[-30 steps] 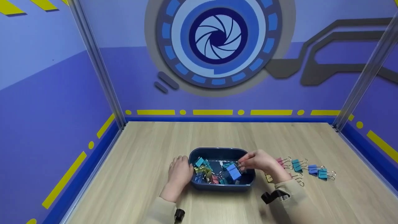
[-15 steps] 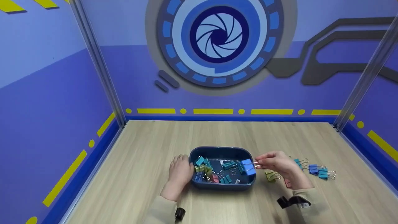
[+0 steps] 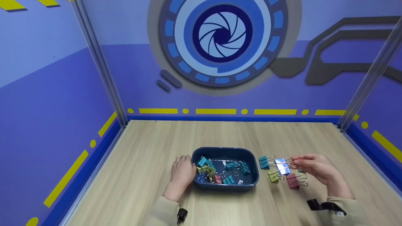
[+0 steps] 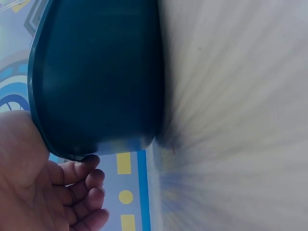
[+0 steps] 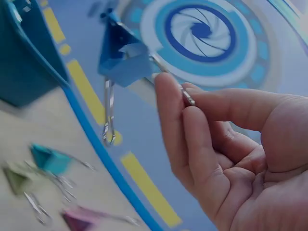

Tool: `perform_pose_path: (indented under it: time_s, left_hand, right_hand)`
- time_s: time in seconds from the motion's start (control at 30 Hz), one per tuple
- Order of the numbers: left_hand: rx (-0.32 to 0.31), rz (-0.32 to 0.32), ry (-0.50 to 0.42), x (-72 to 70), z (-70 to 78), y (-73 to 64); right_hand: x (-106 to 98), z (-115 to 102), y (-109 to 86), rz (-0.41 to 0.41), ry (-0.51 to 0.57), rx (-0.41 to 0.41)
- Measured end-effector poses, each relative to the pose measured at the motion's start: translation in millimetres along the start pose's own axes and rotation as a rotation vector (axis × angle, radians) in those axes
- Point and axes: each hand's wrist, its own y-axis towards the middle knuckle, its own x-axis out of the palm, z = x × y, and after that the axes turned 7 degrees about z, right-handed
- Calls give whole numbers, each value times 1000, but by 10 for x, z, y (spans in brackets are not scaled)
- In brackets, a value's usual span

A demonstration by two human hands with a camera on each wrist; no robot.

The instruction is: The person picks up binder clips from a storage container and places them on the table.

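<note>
My right hand (image 3: 317,168) pinches a blue binder clip (image 3: 282,166) by one wire handle, held up over the wood table to the right of a dark blue box (image 3: 224,187). In the right wrist view, thumb and fingertips meet on the handle of the clip (image 5: 124,60), whose other handle hangs down. At the box's left end, my left hand (image 3: 182,172) grips the rim. In the left wrist view, the thumb goes over the rim, its tip hidden, and the curled fingers (image 4: 82,192) lie by the box's outer corner (image 4: 96,96).
Inside the box lie several binder clips, among them a teal clip (image 3: 228,180) and a red clip (image 3: 217,179). On the table to its right are a teal clip (image 3: 264,162), a yellow-green clip (image 3: 274,177) and a pink clip (image 3: 292,180). Printed panels (image 3: 220,100) wall the table.
My right hand has carried the blue binder clip out of the box and off to the right, over the clips on the table. The left hand has stayed at the box.
</note>
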Motion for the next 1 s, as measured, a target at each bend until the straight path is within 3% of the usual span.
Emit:
perform_pose_path:
  time_s: [0.23, 0.63, 0.87, 1.0]
  left_hand:
    - [12, 8, 3, -5, 12, 5]
    - [4, 10, 3, -6, -2, 0]
    - [0, 10, 2, -8, -5, 9]
    - [-2, 2, -4, 0, -4, 4]
  right_hand:
    - [-374, -86, -232, 53, 14, 65]
    - [-953, 49, -551, 60, -47, 193]
    - [-1107, 88, -673, 162, -201, 347]
    - [-1127, 115, -683, 189, -218, 395]
